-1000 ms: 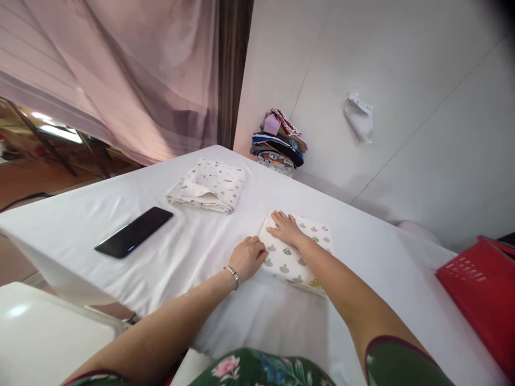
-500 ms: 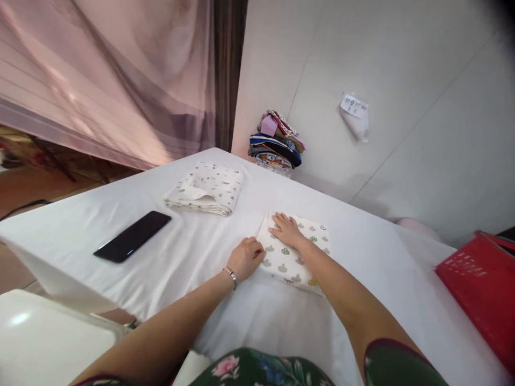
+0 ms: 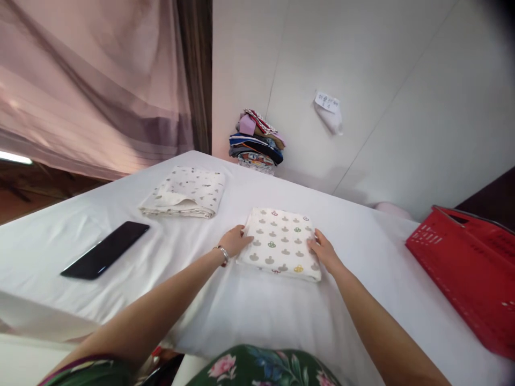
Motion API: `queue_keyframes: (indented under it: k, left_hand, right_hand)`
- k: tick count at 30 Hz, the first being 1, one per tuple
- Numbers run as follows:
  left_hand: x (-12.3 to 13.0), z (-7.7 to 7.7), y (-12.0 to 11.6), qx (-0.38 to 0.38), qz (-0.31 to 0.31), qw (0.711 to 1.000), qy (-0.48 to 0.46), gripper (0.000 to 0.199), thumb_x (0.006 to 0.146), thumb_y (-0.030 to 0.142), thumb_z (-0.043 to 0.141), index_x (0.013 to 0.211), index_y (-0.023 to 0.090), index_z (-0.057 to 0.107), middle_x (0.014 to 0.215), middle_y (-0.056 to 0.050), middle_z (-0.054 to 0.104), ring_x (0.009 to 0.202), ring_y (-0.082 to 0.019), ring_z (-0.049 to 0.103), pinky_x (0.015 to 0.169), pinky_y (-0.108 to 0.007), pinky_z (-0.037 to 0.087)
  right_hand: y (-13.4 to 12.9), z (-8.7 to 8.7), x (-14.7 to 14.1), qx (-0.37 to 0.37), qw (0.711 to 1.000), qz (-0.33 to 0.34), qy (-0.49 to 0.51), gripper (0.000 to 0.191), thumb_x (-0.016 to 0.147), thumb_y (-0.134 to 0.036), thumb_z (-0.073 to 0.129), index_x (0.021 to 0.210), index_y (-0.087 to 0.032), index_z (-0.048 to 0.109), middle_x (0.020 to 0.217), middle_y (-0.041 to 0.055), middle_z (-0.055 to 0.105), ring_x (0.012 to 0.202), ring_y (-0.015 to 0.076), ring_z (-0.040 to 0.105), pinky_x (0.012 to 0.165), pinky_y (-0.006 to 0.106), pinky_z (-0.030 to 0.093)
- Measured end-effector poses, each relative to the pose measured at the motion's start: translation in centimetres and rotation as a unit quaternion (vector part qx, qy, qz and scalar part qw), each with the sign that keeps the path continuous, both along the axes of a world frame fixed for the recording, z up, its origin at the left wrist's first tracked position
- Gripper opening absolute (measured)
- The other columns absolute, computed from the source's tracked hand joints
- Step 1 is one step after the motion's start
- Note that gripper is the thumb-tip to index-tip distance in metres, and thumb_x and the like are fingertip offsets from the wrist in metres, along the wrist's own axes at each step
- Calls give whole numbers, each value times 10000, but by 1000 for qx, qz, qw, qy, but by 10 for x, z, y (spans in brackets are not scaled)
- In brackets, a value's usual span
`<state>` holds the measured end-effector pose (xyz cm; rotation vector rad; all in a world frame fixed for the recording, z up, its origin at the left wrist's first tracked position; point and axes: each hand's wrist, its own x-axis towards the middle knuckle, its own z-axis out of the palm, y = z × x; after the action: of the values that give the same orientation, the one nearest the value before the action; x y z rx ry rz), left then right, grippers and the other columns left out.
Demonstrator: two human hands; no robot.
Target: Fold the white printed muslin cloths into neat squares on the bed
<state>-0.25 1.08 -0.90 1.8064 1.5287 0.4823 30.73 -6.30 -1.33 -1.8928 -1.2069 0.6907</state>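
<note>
A black phone [image 3: 105,251] lies on a white-covered table [image 3: 358,241], a folded, small-patterned cloth [image 3: 189,187] behind it. The left hand [image 3: 234,241], wearing a bracelet [image 3: 222,255], grips the left edge of a folded mushroom-print cloth [image 3: 284,242], thumb on top, fingers partly closed. That cloth lies flat, mid-table. The right hand [image 3: 326,253] holds its right edge likewise. At far right sits a red basket [image 3: 454,273].

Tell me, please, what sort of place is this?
Perhaps an indoor laundry corner: folded cloths lie on a covered table, with a fabric stack by the wall and a basket at right.
</note>
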Motion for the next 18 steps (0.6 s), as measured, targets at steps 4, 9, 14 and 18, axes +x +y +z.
queue_keyframes:
  k: [4,9,14,18]
  left_hand:
    - [9,6,14,-39,21,999,-2,599,707,430,592,1224,155,466,1105,-113,638,969,-233,617,815,-306,468]
    - [15,7,27,-76,55,996,-10,554,662,463,640,1099,133,559,1057,-156,658,929,-266,636,717,-316,496]
    - [20,7,35,-98,51,994,-10,450,612,465,679,898,122,624,945,-158,687,851,-284,650,662,-332,502]
    - [21,11,34,-82,64,995,-8,500,608,493,670,935,121,603,994,-157,673,925,-296,630,708,-352,503]
  right_hand:
    - [-19,0,-3,-32,987,-34,152,777,745,-376,589,1417,-177,254,1320,120,492,1106,210,560,915,327,470]
    - [-18,9,-5,-94,978,-49,181,844,774,-445,579,1444,-167,146,1259,145,542,1006,230,618,772,347,537]
    - [-9,13,-8,-75,981,-4,181,764,764,-400,617,1400,-183,252,1245,136,560,985,210,628,810,339,523]
    - [-6,9,-9,-30,974,40,220,689,733,-300,648,1342,-215,340,1202,92,599,987,203,627,862,365,500]
